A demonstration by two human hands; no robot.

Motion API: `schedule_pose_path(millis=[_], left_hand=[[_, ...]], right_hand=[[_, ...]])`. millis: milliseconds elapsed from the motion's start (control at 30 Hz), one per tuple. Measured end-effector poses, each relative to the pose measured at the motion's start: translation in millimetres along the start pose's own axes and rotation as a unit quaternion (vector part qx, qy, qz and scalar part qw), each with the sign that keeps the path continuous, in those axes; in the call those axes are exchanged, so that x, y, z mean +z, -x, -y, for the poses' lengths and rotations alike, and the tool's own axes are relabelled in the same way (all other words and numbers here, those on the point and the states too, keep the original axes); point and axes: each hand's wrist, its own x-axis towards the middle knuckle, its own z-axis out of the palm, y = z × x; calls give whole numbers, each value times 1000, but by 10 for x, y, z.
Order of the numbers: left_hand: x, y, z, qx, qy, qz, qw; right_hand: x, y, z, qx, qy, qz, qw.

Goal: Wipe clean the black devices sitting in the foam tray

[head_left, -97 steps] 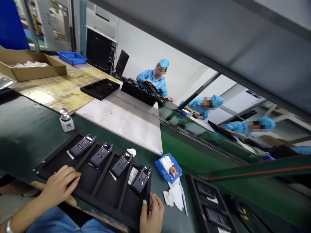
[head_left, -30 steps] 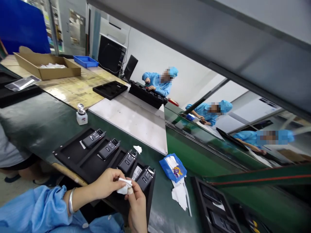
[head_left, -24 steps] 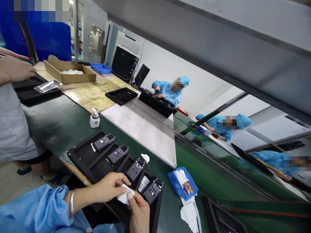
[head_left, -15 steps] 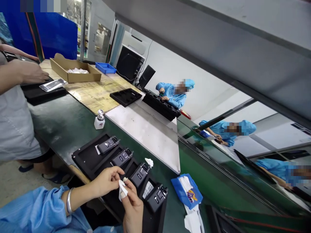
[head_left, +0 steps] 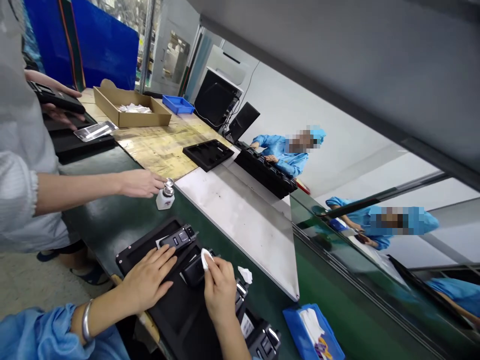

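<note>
Shows, at left, a co-worker's hand [head_left: 140, 182] newly pinching the cap of a small white bottle [head_left: 165, 197] on the green bench [head_left: 112, 220]. Below, finds the left hand [head_left: 148, 277] released from the white wipe [head_left: 205, 258] and spread open, palm down on the black tray [head_left: 125, 255] beside 1 dark handset [head_left: 177, 237]. Further right, has the right hand [head_left: 219, 292] closed on that wipe, now pressing it onto a 2nd handset [head_left: 193, 270] lying in the tray: folding over, wiping begun.
</note>
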Motion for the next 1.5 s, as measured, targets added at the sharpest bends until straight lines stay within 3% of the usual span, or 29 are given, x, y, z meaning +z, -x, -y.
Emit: schedule_pose_path(millis=[167,300,467,600,700,933,1100,1200,1367,1500], left_hand=[[17,13,-53,-3,-46,24,999],[1,21,-77,5,-68,34,997],[-24,-16,-75,6,-77,32,996],[-38,-33,-83,7,-77,29,997],[-27,-19,-84,13,-74,34,997],[13,14,-47,11,-70,33,997],[5,-9,-74,10,-64,7,998],[5,-14,-79,7,-56,-2,998],[12,-6,-51,10,-58,18,998],[11,-11,-52,-2,-56,24,998]], right_hand=[[410,-473,-80,-101,117,93,984],[504,-643,-100,-130,175,152,964],[484,-680,-89,-115,219,145,958],[488,-501,-62,-70,244,117,960],[516,-414,-54,-77,221,106,966],[516,-661,-109,-104,217,135,961],[493,-488,-75,-71,226,97,967],[537,-475,-68,-93,198,92,971],[558,-701,-106,-131,203,127,962],[493,-743,-148,-84,245,128,957]])
